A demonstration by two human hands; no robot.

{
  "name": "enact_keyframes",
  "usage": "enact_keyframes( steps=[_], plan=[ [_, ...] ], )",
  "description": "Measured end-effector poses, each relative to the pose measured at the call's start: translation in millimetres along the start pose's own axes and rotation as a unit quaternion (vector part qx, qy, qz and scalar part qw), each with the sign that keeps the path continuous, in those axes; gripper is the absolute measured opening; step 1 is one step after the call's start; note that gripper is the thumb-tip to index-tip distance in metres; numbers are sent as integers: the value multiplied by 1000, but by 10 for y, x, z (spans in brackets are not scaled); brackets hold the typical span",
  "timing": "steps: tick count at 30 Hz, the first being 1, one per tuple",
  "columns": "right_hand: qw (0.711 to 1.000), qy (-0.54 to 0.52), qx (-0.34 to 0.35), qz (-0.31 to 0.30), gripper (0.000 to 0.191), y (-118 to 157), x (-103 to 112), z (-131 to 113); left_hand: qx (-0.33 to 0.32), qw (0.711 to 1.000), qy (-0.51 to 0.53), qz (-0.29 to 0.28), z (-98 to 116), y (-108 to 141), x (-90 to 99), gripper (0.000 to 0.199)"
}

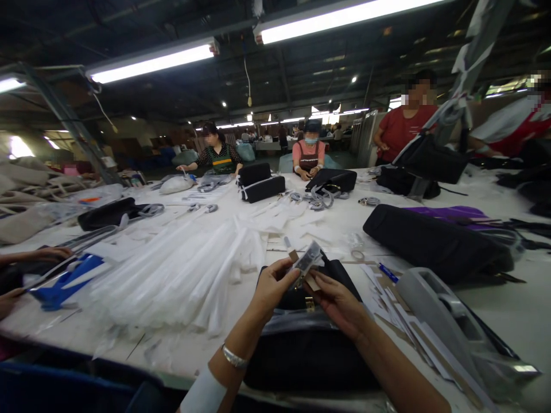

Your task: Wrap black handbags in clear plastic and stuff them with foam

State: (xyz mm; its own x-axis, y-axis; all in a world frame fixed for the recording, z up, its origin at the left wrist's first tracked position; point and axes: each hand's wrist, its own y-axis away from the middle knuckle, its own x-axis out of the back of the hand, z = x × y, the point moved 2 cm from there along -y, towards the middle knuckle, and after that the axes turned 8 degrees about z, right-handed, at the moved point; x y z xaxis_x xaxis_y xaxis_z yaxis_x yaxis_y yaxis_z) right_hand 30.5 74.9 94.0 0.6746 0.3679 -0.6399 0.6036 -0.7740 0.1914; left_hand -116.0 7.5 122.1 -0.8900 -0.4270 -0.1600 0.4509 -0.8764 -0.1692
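Just above a black bag [310, 358] at the table's near edge, both hands meet in the head view. My left hand [275, 282] is closed, pinching a small clear plastic packet [308, 258] with something dark inside. My right hand [338, 301] is closed on a small brown card piece [316, 281] right beside the packet. A gold clasp [309, 304] shows on the bag between the hands. The bag's back part is partly hidden behind the fingers.
Long white foam strips [172, 275] lie left. On the right are a grey tape dispenser [447, 321], paper strips [400, 315], a blue pen [388, 273] and a large black bag [434, 241]. A co-worker's hands [54, 254] reach in at far left; several people stand or sit beyond.
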Motion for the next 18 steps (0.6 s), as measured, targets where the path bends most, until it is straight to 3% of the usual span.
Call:
enact_keyframes(
  steps=[7, 10, 18],
  plan=[
    [999, -23, -30, -10, 37, 25, 52, 89, -3, 1000, -11, -12, 95, 41, 80, 36],
    [999, 15, -32, -6, 40, 37, 43, 81, 7, 1000, -7, -27, 109, 67, 78, 36],
    [983, 126, 98, 89, 39, 106, -137, 105, 11, 999, -49, 8, 1, 140, 19, 34]
  ],
)
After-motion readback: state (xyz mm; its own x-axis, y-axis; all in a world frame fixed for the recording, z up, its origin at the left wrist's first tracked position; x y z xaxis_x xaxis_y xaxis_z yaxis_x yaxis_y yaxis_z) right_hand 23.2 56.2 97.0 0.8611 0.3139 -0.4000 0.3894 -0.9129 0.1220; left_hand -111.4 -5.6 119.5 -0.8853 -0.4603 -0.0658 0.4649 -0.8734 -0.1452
